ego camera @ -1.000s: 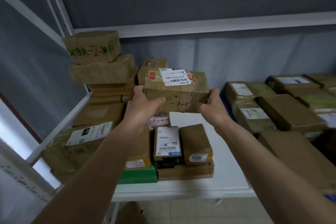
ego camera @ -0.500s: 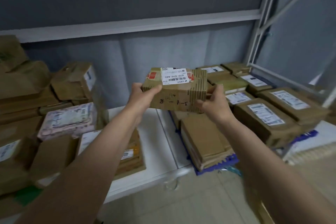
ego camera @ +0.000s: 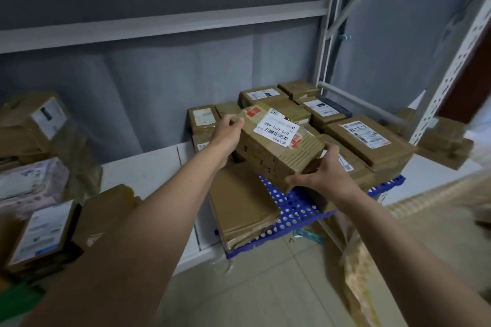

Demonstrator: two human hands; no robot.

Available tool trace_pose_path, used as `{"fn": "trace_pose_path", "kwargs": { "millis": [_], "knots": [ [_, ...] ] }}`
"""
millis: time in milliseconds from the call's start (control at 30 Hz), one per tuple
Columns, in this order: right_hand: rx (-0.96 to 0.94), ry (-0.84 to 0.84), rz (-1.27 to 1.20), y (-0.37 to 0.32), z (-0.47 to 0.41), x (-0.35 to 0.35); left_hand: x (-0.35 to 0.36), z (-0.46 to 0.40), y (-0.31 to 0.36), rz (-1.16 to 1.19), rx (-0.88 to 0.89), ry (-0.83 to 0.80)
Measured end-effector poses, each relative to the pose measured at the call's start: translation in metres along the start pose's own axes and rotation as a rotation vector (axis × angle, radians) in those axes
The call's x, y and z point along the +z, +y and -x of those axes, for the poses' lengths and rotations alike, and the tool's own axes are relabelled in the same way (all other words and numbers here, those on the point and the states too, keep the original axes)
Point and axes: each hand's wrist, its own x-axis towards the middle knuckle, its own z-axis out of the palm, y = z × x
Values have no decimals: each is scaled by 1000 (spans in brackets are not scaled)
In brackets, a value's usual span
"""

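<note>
I hold a brown cardboard parcel [ego camera: 276,148] with a white barcode label and red stickers on top. My left hand [ego camera: 227,135] grips its far left end. My right hand [ego camera: 322,171] grips its near right end, fingers curled under the bottom edge. The parcel is tilted and turned, hanging just above the blue perforated pallet [ego camera: 297,210] and the parcels stacked on it.
Several brown labelled parcels [ego camera: 372,138] fill the blue pallet at the right. A flat brown parcel [ego camera: 241,207] lies on its near left part. More parcels [ego camera: 39,231] sit on the white shelf [ego camera: 148,172] at the left. A white perforated shelf post [ego camera: 446,87] stands at the right.
The view has swung right, from the left stack toward the blue pallet. The parcel in both hands has moved right and down, and has turned and tilted over the pallet.
</note>
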Motion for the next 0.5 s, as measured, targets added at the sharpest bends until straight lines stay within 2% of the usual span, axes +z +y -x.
{"fn": "trace_pose_path", "kwargs": {
  "millis": [100,233,333,500],
  "knots": [
    [-15,83,135,16,-6,-12,27,-8,-5,-60,-34,-18],
    [-22,122,348,29,-10,-19,48,-17,-10,-178,-52,-29],
    [-41,129,416,39,-17,-20,57,-23,-13,-235,-59,-30],
    [-68,-24,555,53,-22,-15,72,-31,-21,-393,-24,-5]
  ]
}}
